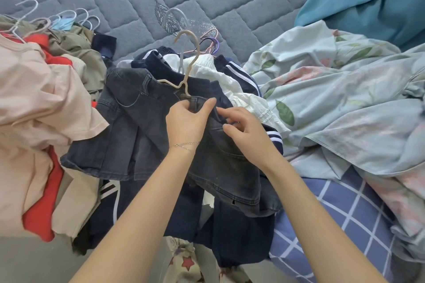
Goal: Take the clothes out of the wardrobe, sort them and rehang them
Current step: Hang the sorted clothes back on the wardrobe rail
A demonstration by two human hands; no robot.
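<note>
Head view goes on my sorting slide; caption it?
Left hand and right hand hold the waistband of a dark grey denim garment on a beige hanger.

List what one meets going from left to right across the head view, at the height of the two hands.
In order: pink T-shirt → dark denim garment → left hand → right hand → floral sheet.

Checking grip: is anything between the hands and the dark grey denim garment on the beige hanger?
Nothing visible. The left hand grips the dark grey denim garment below the beige hanger; the right hand pinches it.
</note>
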